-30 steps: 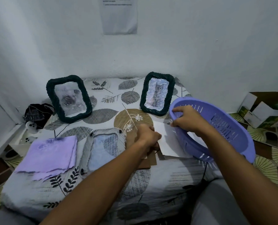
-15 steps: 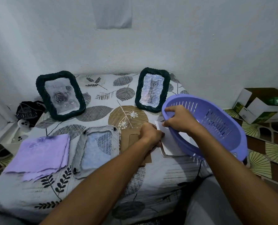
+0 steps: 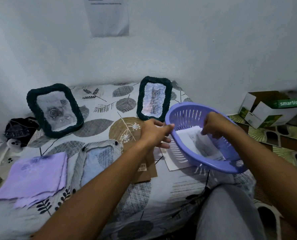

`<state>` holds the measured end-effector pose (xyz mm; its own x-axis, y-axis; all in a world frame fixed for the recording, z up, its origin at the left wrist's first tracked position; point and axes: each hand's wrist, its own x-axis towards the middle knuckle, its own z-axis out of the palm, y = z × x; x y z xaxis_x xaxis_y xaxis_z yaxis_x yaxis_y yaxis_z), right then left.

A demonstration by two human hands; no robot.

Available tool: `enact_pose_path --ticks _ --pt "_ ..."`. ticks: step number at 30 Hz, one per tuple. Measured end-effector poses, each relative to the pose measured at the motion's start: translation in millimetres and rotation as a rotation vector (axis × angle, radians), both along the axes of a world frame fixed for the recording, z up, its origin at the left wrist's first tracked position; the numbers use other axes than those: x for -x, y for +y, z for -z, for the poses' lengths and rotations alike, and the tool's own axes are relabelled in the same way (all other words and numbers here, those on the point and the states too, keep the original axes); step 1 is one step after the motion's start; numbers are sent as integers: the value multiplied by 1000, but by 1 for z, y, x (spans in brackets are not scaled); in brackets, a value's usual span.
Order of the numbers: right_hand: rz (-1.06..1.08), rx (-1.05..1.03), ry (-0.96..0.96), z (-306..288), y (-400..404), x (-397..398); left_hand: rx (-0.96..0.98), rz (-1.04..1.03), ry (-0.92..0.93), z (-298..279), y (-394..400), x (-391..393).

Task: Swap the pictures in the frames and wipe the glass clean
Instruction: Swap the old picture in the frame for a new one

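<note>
Two bare forearms are seen entering from the bottom edge, each ending in a bare hand: the left hand [image 3: 154,132] and the right hand [image 3: 216,124]. No sleeve is visible on either arm as far as the picture reaches; both are uncovered from wrist to the lower border. No watch, ring, bracelet or glove can be made out on either hand or wrist. The fingernails are seen as short and unpainted, though fine detail is blurred. At the lower right, a bent knee [image 3: 229,210] is shown, clothed in plain light grey fabric without visible pattern, seam or marking.
</note>
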<state>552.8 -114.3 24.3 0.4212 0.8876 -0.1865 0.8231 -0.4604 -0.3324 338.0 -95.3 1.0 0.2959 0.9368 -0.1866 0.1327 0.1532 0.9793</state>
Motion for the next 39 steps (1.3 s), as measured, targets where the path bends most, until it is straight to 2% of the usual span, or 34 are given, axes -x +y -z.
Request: enact_pose_path --ticks 3,7,11,18,20,22,24,26,28,30,34,36,39 --pt "-13 124 -83 11 -4 -5 75 -3 -58 3 -5 -9" --pt "-26 183 -109 19 -4 -2 98 -26 -93 7 -6 -14" --pt "43 183 -63 22 1 -9 99 -29 -91 7 -5 -15" --pt "95 68 -114 27 5 -21 79 -29 -69 7 -8 -14" --pt "91 30 -92 23 6 -23 -4 -44 25 9 -7 -14" --pt "93 0 -48 17 6 -26 -198 -85 223 9 -6 -13" --pt "116 -55 60 8 2 -26 -435 -118 347 8 -9 -13" --pt "117 -116 288 -4 -5 -22 -657 -126 338 3 -13 -16" --pt "77 -177 524 -19 -14 -12 -713 -95 214 -7 -17 -24" --pt "30 -260 671 -33 -23 -1 -514 8 30 -24 -23 -34" --pt "-97 -346 873 -52 -33 28 164 151 -394 -57 -32 -41" --pt "-112 -339 865 -56 -36 43 294 110 -559 -62 -27 -35" --pt "-82 -320 877 -61 -34 63 283 42 -553 -61 -21 -18"
